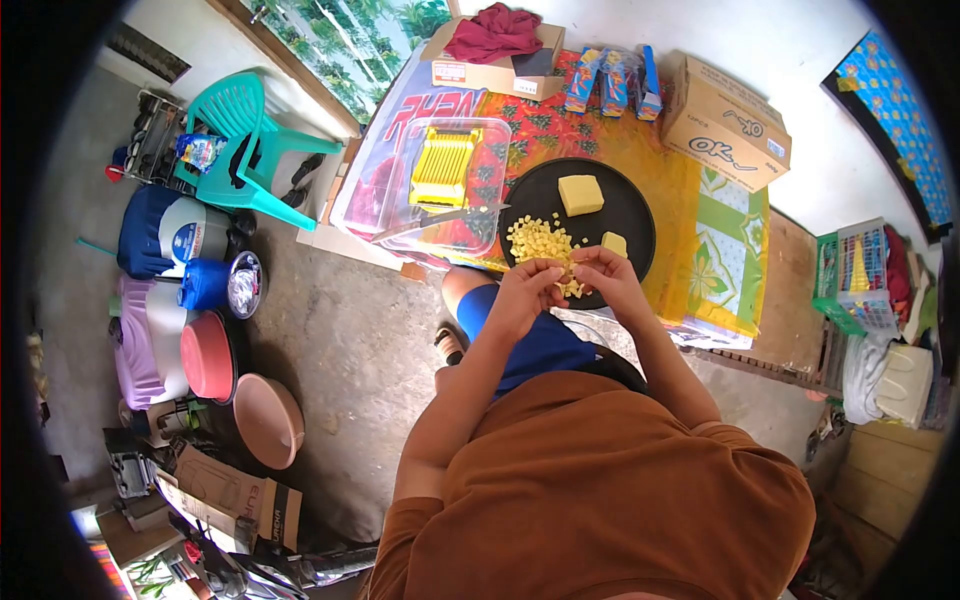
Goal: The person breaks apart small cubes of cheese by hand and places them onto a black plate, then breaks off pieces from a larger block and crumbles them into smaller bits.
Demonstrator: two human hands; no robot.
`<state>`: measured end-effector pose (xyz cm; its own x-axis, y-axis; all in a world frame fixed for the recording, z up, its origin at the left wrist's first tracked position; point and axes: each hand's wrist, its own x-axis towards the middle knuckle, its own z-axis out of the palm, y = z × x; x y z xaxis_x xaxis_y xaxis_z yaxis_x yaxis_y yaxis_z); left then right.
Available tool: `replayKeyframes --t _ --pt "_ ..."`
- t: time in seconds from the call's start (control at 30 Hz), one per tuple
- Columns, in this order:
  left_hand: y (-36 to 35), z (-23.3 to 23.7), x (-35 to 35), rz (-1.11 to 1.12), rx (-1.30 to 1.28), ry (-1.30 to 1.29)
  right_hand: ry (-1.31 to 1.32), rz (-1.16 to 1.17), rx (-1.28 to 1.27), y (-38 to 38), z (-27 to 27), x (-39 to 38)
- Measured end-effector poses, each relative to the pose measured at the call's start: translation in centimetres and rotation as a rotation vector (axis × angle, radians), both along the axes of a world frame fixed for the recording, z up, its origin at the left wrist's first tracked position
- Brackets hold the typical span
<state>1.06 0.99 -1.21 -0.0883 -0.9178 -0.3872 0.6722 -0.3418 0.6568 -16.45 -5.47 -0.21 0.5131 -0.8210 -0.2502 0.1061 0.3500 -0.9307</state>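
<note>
At six o'clock over one tray, left hand and right hand are curled, finger closure seemingly unclear; one yellow block is set at twelve.

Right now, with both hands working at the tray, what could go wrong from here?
Loose yellow cubes could get brushed over the near rim of the black tray, since the left hand and right hand work right there. The knife, lying across the clear container beside the tray, might be knocked if the left arm swings outward.
</note>
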Motion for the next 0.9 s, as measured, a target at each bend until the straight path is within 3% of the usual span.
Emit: replayKeyframes --t 0.13,0.27,0.37,0.47,0.9 --pt "-2.3 -1.8 0.7 -0.017 -0.002 -0.269 0.180 -0.082 -0.210 -1.8 -2.9 -0.2" --pt "-4.6 -4.4 1.6 -0.021 -0.159 -0.848 0.542 -0.072 -0.477 -3.0 -4.3 -0.7" --pt "-5.5 -3.1 1.5 -0.057 -0.260 -1.255 0.726 -0.004 -0.560 -2.9 -3.9 -0.2" --pt "-6.0 -4.8 1.2 -0.133 -0.325 -1.362 0.735 0.029 -0.583 -2.6 -4.0 0.4" --pt "-7.3 -3.8 0.9 -0.250 -0.376 -1.508 0.742 0.029 -0.641 -2.9 -3.8 0.6"
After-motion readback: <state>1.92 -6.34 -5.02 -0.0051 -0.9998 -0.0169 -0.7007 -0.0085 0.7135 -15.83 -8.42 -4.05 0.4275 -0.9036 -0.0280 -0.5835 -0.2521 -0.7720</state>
